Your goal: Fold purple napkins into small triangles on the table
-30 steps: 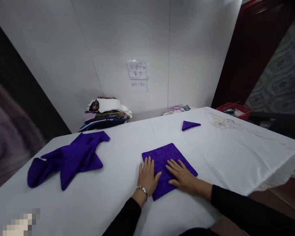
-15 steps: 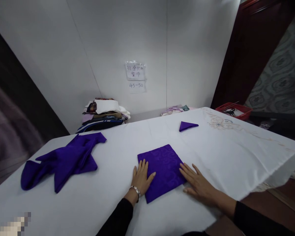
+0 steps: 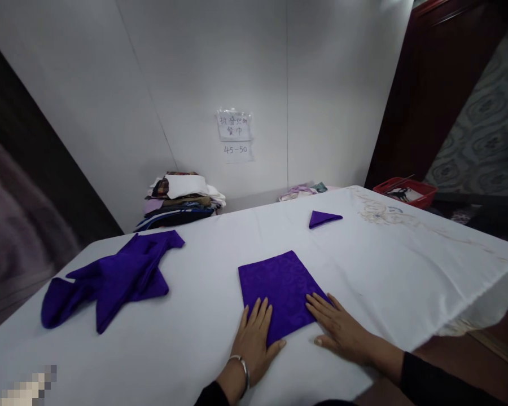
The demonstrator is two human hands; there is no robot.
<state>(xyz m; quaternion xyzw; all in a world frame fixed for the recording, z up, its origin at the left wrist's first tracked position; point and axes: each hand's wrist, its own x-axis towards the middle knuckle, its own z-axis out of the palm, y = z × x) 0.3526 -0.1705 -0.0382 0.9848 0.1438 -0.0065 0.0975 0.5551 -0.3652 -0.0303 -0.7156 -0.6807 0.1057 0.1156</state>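
A purple patterned napkin [image 3: 279, 285], folded into a square, lies flat on the white tablecloth [image 3: 186, 338] in front of me. My left hand [image 3: 256, 338], with a silver bracelet at the wrist, rests on its near left corner, fingers stretched out. On the near right edge lies my right hand [image 3: 336, 324], its fingers flat and spread, the thumb on the cloth. Neither hand grips anything. A small purple folded triangle [image 3: 323, 219] sits beyond the napkin to the right. Loose purple cloths [image 3: 122, 270] lie in a heap on the left.
Stacked folded clothes [image 3: 182, 200] stand at the table's far edge, with more lilac cloth [image 3: 298, 193] farther right. A paper sign [image 3: 236, 135] hangs on the wall. Beyond the right corner is a red basket [image 3: 423, 194]. Pixelated patch at lower left.
My left hand has slid from the napkin's left edge toward its near corner. My right hand has moved slightly, its fingers lying farther onto the napkin.
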